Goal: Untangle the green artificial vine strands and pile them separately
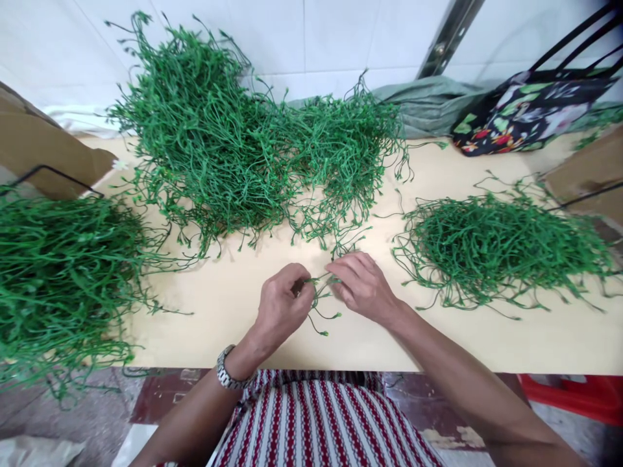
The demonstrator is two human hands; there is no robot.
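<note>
Striped clothing (321, 421) meets a pale table (360, 350).
Far heap (209, 130) largest, then left heap (53, 279), right heap (491, 246); centrally, the left hand (285, 301) curls, grasping thin green stems (337, 316), the right hand (363, 282) pinching at them.

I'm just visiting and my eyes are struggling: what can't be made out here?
All in the head view:
How the left hand grips the green stems: its curled fingers hide it.
Inside the floral bag: its side hides it.
Outer end of the left pile: picture edge cuts it.
</note>
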